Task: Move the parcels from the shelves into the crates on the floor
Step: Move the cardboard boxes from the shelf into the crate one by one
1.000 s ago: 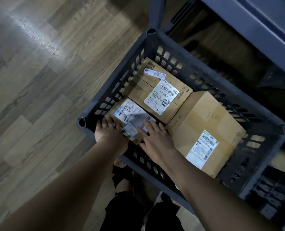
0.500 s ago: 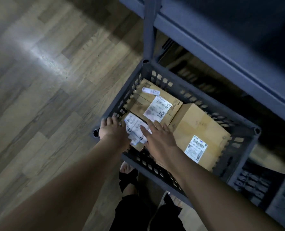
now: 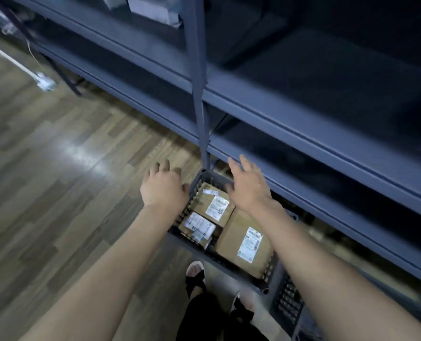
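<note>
So, nearest the camera there's a foot in a black open sandal (image 3: 194, 274) on the wood-look plank floor (image 3: 56, 193), which has a glossy sheen off to the left. Both bare forearms reach forward from the bottom of the view.

Just past the feet sits the dark grey plastic crate with lattice sides (image 3: 271, 269), parked right up against the shelving, probably so parcels only have a short trip down. Inside are three brown cardboard parcels lying flat with their labels up: a big one with a white shipping label (image 3: 239, 242), a mid-sized one beyond it (image 3: 212, 205), and a small flat one with a white label and loose slips on top (image 3: 198, 223) tucked into the near-left corner. They're packed side by side, touching, so the bottom of the crate is pretty much covered.

Above the crate, the left hand (image 3: 164, 188) hangs with its fingers loosely curled and nothing in its grip. The right hand (image 3: 249, 188) is spread wide, fingers straight, also holding nothing. Looks like the person is between parcels and going for the next one.

Farthest out is the blue-grey metal shelving unit (image 3: 266, 109), smooth painted beams and one upright post. Most of its levels are dark; some pale wrapped packages (image 3: 150, 7) show on the top level, too blurry to make out.
</note>
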A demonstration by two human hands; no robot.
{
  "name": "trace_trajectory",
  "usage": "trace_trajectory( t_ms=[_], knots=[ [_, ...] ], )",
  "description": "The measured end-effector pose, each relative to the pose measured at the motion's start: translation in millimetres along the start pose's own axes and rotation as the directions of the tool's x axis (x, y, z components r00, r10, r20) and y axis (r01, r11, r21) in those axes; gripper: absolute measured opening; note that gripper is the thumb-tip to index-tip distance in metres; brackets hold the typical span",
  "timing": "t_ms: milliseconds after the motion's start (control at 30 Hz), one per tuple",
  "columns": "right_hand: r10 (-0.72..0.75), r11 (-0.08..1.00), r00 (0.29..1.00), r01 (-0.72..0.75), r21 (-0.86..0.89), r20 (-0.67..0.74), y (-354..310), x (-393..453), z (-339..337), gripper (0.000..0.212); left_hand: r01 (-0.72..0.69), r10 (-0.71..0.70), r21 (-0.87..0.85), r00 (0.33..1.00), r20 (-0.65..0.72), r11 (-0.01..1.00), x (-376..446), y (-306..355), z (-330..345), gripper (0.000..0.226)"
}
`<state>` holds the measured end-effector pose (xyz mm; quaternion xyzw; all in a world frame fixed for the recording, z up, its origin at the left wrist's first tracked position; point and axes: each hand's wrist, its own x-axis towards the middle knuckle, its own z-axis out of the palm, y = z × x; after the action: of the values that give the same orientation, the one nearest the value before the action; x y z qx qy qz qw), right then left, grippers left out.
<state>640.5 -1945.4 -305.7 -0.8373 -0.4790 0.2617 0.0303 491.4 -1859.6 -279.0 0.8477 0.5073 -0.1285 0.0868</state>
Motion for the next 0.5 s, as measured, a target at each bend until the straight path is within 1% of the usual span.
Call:
trace_trajectory(
  t_ms=[133, 267, 367, 500],
  knots=[
    [0.013, 0.986, 0.984, 0.017, 0.164, -0.176, -13.5, -57.1, -74.3, 0.065, -0.019, -0.010, -0.180, 0.988, -0.157, 0.983, -50.1, 9.8, -68.0, 0.042],
    [0.022, 0.974, 0.949, 0.051, 0.221, -0.316, -21.7, -120.4, -119.1, 0.064, -0.069, -0.025, -0.356, 0.968, -0.252, 0.932, -98.9, 22.3, -111.8, 0.041],
    [0.073, 0.974, 0.930, 0.012, 0.228, -0.361, -22.3, -158.9, -133.0, 0.063, -0.153, 0.019, -0.418, 0.952, -0.307, 0.896, -123.1, 31.7, -131.7, 0.041],
    [0.143, 0.971, 0.901, -0.046, 0.237, -0.409, -24.1, -196.6, -142.5, 0.064, -0.322, 0.148, -0.427, 0.908, -0.392, 0.845, -139.6, 39.0, -157.2, 0.040]
  ],
)
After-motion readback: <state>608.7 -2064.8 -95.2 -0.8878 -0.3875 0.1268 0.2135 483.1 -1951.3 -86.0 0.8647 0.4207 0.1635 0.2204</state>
